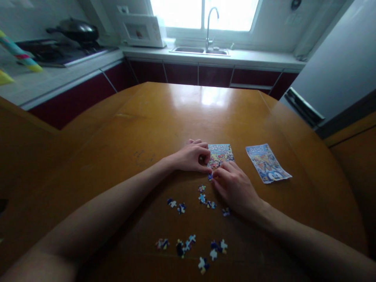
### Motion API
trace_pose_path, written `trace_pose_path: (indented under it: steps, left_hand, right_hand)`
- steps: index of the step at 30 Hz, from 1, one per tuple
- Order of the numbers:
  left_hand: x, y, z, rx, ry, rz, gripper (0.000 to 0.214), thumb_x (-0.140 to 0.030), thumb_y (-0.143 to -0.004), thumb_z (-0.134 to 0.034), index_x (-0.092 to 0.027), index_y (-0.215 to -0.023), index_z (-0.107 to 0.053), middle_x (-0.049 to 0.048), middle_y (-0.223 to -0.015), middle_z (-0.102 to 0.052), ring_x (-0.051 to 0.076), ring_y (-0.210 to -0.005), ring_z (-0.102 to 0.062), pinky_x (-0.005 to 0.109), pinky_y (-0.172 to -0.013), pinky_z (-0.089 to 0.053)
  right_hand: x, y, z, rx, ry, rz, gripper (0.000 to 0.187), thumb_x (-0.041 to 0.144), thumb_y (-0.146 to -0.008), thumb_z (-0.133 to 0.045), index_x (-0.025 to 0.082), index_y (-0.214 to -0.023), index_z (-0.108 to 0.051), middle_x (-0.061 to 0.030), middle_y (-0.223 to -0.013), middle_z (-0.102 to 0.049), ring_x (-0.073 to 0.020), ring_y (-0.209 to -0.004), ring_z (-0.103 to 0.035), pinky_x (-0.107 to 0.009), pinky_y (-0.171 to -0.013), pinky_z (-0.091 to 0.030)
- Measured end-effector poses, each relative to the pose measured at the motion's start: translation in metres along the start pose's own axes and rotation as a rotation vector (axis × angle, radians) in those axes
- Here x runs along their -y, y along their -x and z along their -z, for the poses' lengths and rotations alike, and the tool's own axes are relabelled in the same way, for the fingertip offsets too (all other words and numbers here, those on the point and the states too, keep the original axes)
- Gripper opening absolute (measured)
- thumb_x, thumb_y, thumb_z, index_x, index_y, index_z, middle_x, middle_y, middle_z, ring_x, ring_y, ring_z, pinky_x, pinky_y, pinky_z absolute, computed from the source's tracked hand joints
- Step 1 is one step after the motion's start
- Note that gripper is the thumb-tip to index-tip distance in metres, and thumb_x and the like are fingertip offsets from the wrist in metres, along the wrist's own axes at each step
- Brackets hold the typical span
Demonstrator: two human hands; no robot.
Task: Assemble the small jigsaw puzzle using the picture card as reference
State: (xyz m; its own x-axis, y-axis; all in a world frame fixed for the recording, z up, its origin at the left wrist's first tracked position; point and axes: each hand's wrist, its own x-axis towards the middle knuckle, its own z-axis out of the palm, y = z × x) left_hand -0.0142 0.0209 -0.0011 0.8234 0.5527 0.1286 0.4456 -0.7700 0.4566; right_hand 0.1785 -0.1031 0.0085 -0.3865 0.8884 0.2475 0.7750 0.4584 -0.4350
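Observation:
A small, partly built jigsaw puzzle (221, 153) lies on the wooden table (147, 129). My left hand (192, 156) rests at the puzzle's left edge with its fingers curled against it. My right hand (233, 188) is just below the puzzle, its fingertips pinched on a puzzle piece (210, 177) at the puzzle's lower left corner. Several loose pieces (202, 197) lie scattered under my hands, and more loose pieces (190, 244) sit nearer the table's front edge.
A printed picture sheet (267, 162) lies to the right of the puzzle. Behind the table runs a kitchen counter with a sink (199, 50), a microwave (142, 30) and a stove with a pan (78, 31). A fridge (331, 66) stands at right.

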Motion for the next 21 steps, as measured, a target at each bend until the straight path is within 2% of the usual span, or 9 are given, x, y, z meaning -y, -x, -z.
trace_pose_path:
  steps: [10, 15, 21]
  left_hand:
    - [-0.001, 0.000, 0.001, 0.006, -0.006, 0.011, 0.039, -0.058, -0.073, -0.074, -0.020, -0.073, -0.062, 0.0014, -0.088, -0.061, 0.023, -0.096, -0.049, 0.036, -0.086, -0.026]
    - [-0.001, 0.000, 0.001, 0.006, -0.002, 0.007, 0.040, -0.058, -0.073, -0.074, -0.020, -0.073, -0.063, 0.0010, -0.088, -0.061, 0.023, -0.096, -0.049, 0.036, -0.086, -0.026]
    - [0.000, -0.001, 0.001, 0.015, 0.004, 0.012, 0.039, -0.058, -0.072, -0.074, -0.020, -0.073, -0.064, 0.0015, -0.089, -0.060, 0.023, -0.096, -0.048, 0.036, -0.084, -0.026]
  right_hand:
    - [0.000, 0.000, 0.004, 0.067, -0.009, 0.020, 0.020, 0.019, -0.094, -0.056, 0.020, -0.079, -0.069, -0.0065, -0.087, -0.061, -0.0218, -0.090, -0.052, -0.036, -0.081, -0.046]
    - [-0.003, 0.001, 0.005, 0.053, -0.048, -0.005, 0.016, 0.016, -0.091, -0.057, 0.021, -0.087, -0.072, -0.0062, -0.088, -0.061, -0.0218, -0.090, -0.052, -0.035, -0.080, -0.046]
    - [-0.010, -0.001, 0.011, 0.074, -0.060, -0.003, 0.021, 0.011, -0.087, -0.058, 0.024, -0.095, -0.073, -0.0062, -0.093, -0.063, -0.0216, -0.091, -0.056, -0.036, -0.080, -0.048]
